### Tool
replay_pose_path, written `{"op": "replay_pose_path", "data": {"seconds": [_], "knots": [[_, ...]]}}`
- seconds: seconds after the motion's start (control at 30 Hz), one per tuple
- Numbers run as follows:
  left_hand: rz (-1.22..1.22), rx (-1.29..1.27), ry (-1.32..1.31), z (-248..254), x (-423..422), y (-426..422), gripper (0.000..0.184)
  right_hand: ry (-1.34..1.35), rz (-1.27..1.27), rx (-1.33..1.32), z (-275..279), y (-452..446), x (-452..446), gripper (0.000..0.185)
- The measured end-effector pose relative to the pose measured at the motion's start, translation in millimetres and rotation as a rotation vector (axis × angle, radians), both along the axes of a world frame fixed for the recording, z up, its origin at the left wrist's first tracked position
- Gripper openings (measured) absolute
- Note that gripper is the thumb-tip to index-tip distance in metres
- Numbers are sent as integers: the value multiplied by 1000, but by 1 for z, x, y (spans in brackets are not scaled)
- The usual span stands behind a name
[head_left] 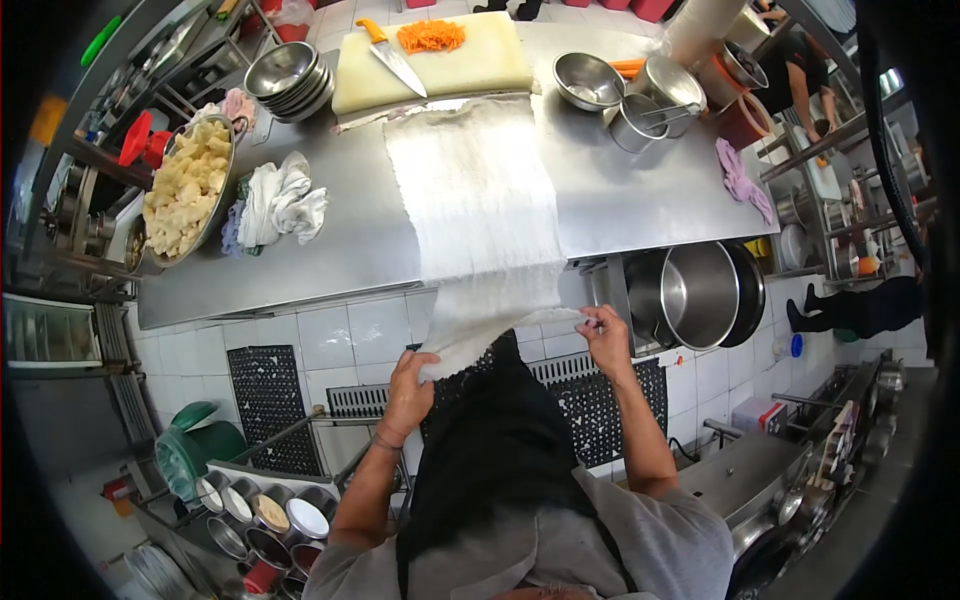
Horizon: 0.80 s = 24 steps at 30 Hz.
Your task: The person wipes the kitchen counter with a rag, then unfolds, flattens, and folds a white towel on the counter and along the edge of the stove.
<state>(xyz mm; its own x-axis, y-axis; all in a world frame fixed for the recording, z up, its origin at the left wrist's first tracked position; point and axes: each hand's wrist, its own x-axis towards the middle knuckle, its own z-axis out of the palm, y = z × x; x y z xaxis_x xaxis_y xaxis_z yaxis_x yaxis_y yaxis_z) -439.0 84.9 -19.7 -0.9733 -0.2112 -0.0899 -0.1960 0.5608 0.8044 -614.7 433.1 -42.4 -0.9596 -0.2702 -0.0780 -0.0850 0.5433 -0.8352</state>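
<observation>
A long white cloth (480, 200) lies across the steel counter, its far end beside the cutting board (480, 65). Its near end hangs over the counter's front edge and is lifted towards me. My left hand (410, 388) pinches the cloth's left corner. At the other corner, my right hand (606, 340) grips the cloth between thumb and fingers. The near edge sags between both hands, in front of my black apron (490, 430). On the cutting board are a knife (392, 58) with an orange handle and a pile of shredded carrot (431, 36).
Stacked metal bowls (285, 75) and a big bowl of cauliflower pieces (187, 190) stand at left, near crumpled cloths (285, 198). Metal pots (640, 122) and a purple cloth (742, 180) are at right. A large pot (699, 295) sits below the counter. Another person (795, 75) stands at upper right.
</observation>
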Motion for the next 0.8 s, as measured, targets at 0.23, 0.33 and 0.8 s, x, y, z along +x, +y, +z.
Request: {"op": "replay_pose_path", "data": {"seconds": [0.23,0.33,0.8], "knots": [[198,70,248,-11,-41,-20,11,361,-58,-171,7,-25,-54,15],[450,298,48,9,-79,-25,16,-218,-260,-527,24,-45,-77,8],[654,-297,305,-58,-211,-52,17,368,-237,143,-31,-105,-188,16]]}}
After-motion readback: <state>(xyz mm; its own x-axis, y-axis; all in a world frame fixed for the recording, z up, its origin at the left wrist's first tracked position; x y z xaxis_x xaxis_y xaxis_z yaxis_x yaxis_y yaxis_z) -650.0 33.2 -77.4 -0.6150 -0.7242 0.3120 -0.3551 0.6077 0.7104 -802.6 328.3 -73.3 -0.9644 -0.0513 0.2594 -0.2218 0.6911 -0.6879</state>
